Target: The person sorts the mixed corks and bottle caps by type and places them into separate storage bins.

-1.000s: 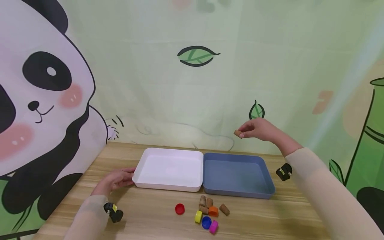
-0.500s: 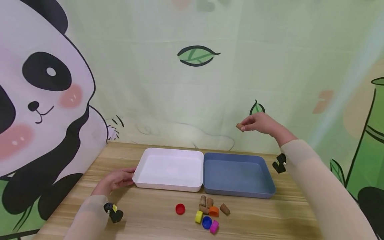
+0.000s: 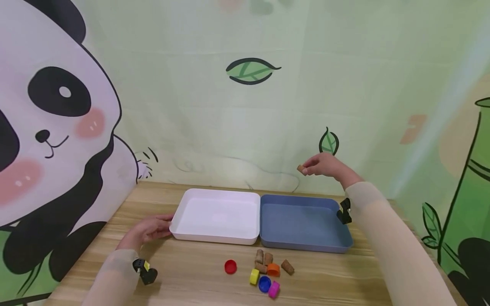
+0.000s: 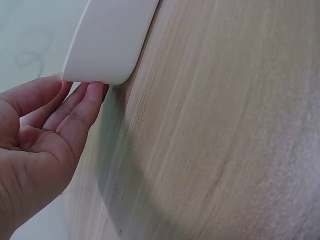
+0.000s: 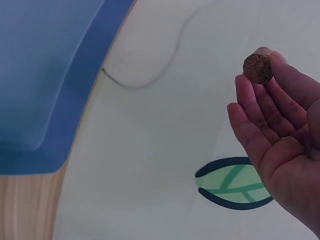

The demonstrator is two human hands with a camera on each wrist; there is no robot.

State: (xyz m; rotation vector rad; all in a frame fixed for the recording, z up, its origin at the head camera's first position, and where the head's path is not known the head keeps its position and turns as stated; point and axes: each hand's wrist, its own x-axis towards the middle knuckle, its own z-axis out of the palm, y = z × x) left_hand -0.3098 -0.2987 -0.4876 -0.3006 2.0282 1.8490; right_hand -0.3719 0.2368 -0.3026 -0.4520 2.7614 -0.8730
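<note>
My right hand (image 3: 324,165) pinches a cork (image 3: 301,169) between thumb and fingers, held up above the back edge of the blue tray. In the right wrist view the cork (image 5: 258,68) shows its round speckled end. My left hand (image 3: 153,228) touches the left end of the white tray (image 3: 214,240) with its fingertips. Seen from the left wrist, thumb and fingers rest against the tray's outer wall (image 4: 107,45). The blue tray (image 3: 306,245) stands directly to the right of the white one.
Several corks (image 3: 287,267) lie on the wooden table (image 3: 191,276) before the trays. Among and beside them are a red cap (image 3: 230,267), a yellow cap (image 3: 254,276), an orange cap (image 3: 273,270), a blue cap (image 3: 264,284) and a magenta cap (image 3: 273,289). A printed cloth (image 3: 191,106) hangs behind.
My right hand rises a little, then comes down again with the cork still pinched, and its forearm has swung left. My left hand, the trays and the things on the table stay put.
</note>
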